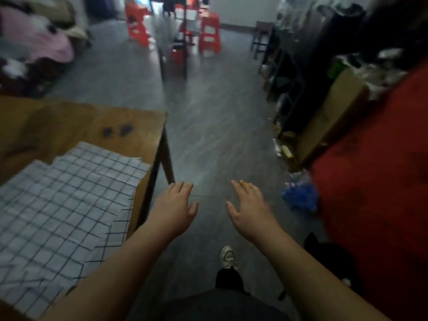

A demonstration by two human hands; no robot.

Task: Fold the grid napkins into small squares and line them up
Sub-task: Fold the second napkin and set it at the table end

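Grid napkins (69, 200), white with thin dark lines, lie spread flat and unfolded on the wooden table (69, 121) at the left. They overlap in a loose pile. The stepped edges along the right side show at least three layers, but motion blur makes an exact count impossible. None is folded into a small square. Two dark spots (126, 130) mark the bare tabletop just beyond the pile.

Both hands are off the table, out over the grey floor (220, 123), well apart from the napkins. The left hand (173, 207) is palm down, its fingers straight and close together, and holds nothing. It hangs just beside the table's near corner. The right hand (249, 209) is also palm down, its fingers slightly spread and its thumb out, and it too is empty. The two hands do not touch.

One white shoe (228, 256) shows on the floor below the hands. Two orange-red plastic stools (136, 26) (209, 33) stand far back. A cardboard box (333, 112) leans at the right, near a crumpled blue bag (300, 195).
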